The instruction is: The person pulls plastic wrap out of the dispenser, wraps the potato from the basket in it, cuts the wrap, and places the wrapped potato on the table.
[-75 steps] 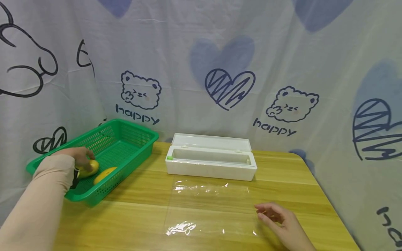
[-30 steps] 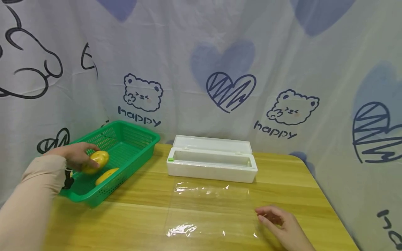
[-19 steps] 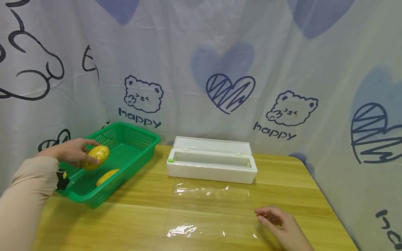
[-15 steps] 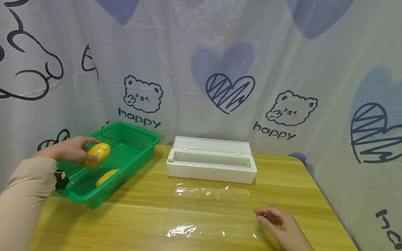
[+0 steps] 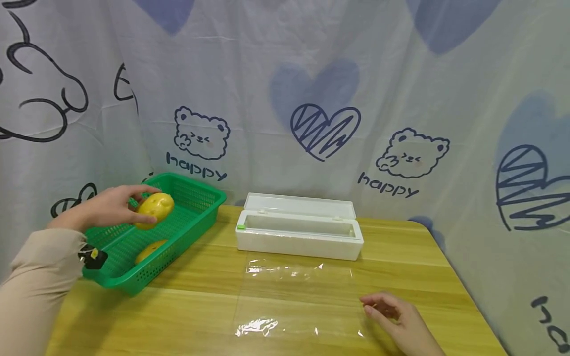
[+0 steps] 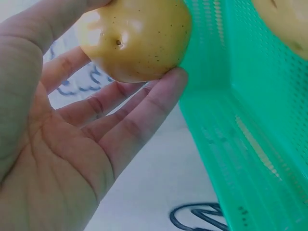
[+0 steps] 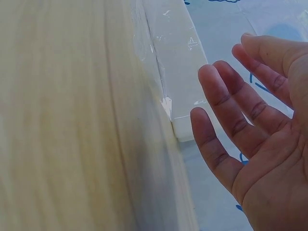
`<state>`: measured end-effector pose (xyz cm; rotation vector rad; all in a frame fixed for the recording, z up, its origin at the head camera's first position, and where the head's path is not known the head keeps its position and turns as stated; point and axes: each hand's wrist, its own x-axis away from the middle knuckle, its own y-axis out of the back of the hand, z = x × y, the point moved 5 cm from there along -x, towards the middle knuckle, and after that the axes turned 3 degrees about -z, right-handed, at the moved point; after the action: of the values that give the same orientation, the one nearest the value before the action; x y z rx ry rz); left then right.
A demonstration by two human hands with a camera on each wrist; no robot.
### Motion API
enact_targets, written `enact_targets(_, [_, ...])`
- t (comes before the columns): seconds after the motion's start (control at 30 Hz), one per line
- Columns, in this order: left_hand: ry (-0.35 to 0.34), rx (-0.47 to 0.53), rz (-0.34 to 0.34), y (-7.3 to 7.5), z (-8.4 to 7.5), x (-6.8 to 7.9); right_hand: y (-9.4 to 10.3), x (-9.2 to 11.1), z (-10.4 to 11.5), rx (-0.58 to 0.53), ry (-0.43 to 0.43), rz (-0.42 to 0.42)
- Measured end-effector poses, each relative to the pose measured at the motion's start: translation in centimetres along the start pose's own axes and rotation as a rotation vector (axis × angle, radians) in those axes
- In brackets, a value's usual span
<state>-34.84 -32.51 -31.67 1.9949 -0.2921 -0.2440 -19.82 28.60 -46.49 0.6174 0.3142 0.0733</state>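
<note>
A yellow potato with small dark specks (image 5: 156,207) is pinched between the thumb and fingers of my left hand (image 5: 109,207), raised over the green basket (image 5: 196,217). In the left wrist view the same potato (image 6: 139,41) shows against the fingertips, with the basket wall beside it. A second potato (image 5: 149,251) lies in the basket, partly hidden by its near wall. My right hand (image 5: 398,316), fingers loosely bent and holding nothing, hovers at the right edge of a sheet of clear plastic wrap (image 5: 298,296) spread on the table.
Behind the wrap stands a white wrap dispenser box (image 5: 298,246), its lid tipped back and a green slider (image 5: 241,227) at its left end. The wooden table (image 5: 401,257) ends at a printed curtain (image 5: 267,163) behind and to the right.
My left hand has taken the potato from the basket floor, lifted it and moved it slightly right. The right hand has stayed in place beside the wrap.
</note>
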Motion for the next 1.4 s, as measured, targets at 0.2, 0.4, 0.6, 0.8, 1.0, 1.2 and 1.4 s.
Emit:
enact_targets(0.2, [-0.06, -0.01, -0.036, -0.2, -3.0, 0.0, 0.0, -0.1, 0.1, -0.003, -0.035, 0.017])
enact_targets(0.4, [-0.122, 0.021, -0.042, -0.9, -6.0, -0.3, 0.1, -0.2, -0.1, -0.007, -0.055, 0.031])
enact_targets(0.6, [-0.178, 0.035, -0.007, -2.5, -8.9, -0.8, 0.2, -0.3, -0.5, 0.008, -0.116, 0.04])
enact_targets(0.8, [-0.244, 0.031, 0.026, -4.5, -11.8, -0.9, 0.3, -0.3, -0.7, 0.01, -0.151, 0.038])
enact_targets(1.0, [-0.319, 0.017, 0.077, -7.1, -14.6, -1.0, 0.4, -0.1, -0.6, 0.002, -0.138, 0.023])
enact_targets(1.2, [-0.408, 0.011, 0.111, -9.3, -17.0, -1.6, 0.5, -0.2, -0.7, 0.004, -0.119, 0.034])
enact_targets(1.4, [-0.473, 0.024, 0.157, -11.5, -18.9, -2.1, 0.4, -0.2, -0.8, 0.018, -0.097, 0.046])
